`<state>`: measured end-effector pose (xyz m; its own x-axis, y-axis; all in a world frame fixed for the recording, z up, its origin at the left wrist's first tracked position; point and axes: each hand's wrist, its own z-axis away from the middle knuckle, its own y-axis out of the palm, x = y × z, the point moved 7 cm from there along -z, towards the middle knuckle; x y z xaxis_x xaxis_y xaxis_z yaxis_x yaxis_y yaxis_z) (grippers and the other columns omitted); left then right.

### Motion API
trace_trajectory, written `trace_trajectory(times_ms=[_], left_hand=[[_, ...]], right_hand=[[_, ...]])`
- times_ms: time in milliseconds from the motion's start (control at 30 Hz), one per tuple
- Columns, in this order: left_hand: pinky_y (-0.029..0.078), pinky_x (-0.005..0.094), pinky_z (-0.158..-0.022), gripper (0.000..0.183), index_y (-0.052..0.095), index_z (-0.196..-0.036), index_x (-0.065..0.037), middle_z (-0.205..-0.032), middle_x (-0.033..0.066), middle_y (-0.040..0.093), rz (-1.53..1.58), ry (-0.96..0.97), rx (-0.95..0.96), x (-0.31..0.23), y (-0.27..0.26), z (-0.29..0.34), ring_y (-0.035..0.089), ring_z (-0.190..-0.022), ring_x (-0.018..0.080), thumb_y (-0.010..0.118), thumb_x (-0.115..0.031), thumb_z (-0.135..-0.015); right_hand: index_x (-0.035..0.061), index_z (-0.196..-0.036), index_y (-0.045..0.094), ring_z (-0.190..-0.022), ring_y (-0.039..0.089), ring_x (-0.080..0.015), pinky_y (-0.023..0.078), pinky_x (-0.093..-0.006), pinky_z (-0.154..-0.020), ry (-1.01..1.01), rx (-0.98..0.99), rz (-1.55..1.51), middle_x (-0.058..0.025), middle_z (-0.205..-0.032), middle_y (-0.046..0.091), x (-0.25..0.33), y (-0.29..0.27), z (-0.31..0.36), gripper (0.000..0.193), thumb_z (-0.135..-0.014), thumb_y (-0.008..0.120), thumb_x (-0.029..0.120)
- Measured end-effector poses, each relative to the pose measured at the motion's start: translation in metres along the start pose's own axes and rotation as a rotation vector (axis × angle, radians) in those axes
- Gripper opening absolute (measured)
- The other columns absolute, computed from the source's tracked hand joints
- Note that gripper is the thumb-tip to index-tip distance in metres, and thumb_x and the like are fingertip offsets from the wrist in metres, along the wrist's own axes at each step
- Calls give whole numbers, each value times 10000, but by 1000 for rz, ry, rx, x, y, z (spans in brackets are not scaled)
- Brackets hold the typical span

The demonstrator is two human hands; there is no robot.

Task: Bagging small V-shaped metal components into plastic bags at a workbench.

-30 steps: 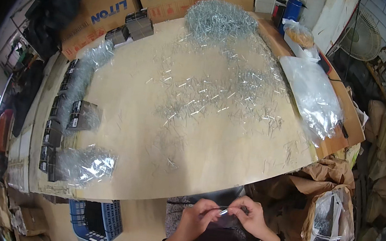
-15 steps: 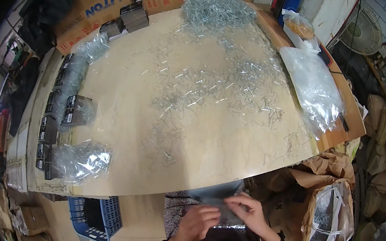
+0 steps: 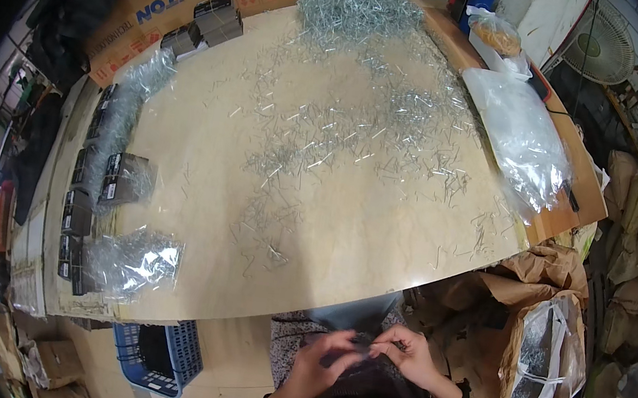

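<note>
The left hand (image 3: 324,363) is motion-blurred, its fingers bent, and whether it grips anything cannot be told. Just beside it, the right hand (image 3: 403,353) pinches a small greyish piece (image 3: 363,344) between thumb and fingertips, above the lap and in front of the tabletop (image 3: 204,152). Fingers and blur hide most of that piece, so its direction and long axis cannot be made out. Short metal pins (image 3: 318,146) lie at mixed angles. The tabletop's near edge hides part of the blue basket (image 3: 189,359).
</note>
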<state>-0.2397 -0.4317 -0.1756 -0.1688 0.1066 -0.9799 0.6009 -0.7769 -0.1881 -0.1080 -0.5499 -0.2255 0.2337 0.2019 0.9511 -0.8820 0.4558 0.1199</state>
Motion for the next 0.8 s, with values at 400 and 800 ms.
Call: trace_trajectory(times_ms=[400, 800], left_hand=[[497, 391, -669, 208, 567, -920, -27, -812, 134, 619, -140, -174, 529, 80, 29, 13, 652, -776, 308, 649, -218, -914], [527, 403, -685, 161, 641, -947, -30, -916, 139, 669, -407, 54, 189, 126, 23, 9, 663, -804, 331, 705, -152, -863]], right_hand=[[40, -969, 581, -619, 555, -77, 438, -233, -579, 335, 451, -252, 29, -690, 555, -66, -6, -2, 117, -962, 619, 151], [37, -948, 526, -800, 545, -304, 422, -378, -728, -178, -243, 429, -112, -839, 557, -57, -24, -21, 259, -826, 735, 130]])
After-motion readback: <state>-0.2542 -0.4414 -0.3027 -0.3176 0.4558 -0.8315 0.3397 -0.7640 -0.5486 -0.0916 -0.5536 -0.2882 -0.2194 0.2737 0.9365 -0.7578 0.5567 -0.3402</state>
